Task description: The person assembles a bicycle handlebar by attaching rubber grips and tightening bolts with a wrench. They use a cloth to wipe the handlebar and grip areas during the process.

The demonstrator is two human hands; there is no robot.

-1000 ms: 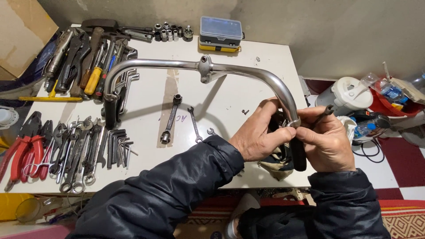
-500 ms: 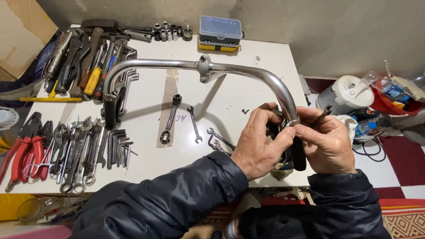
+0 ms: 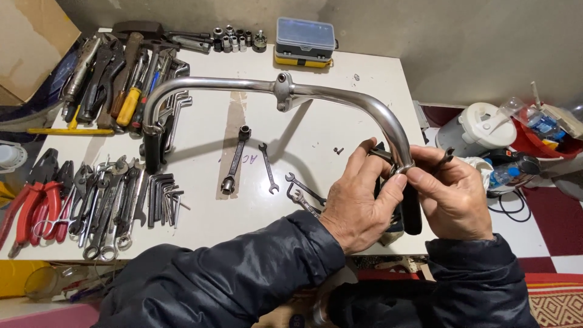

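At the near right edge of the white table point(image 3: 340, 109), both hands close around the right end of a chrome handlebar point(image 3: 340, 97). The left hand point(image 3: 358, 203) wraps its fingers about the bar's end and the black grip point(image 3: 410, 209) below it, thumb pressed up against the chrome just under the bend. The right hand point(image 3: 452, 197) meets it from the other side, fingertips touching the bar beside the left thumb, and it pinches a small dark part point(image 3: 446, 157) between finger and thumb; what that part is cannot be told. From the grip the bar rises, curves away to the left across the table past a central clamp point(image 3: 283, 90), and drops at its far end into another black grip point(image 3: 152, 152). Just left of the left hand lie small open-ended spanners point(image 3: 302, 191), and farther left a socket wrench point(image 3: 235, 161). Well beyond, along the table's left side, rows of hex keys point(image 3: 163, 197), spanners and red-handled pliers point(image 3: 27, 209) are spread out. Far behind the grip sits a blue-lidded case point(image 3: 305, 37).
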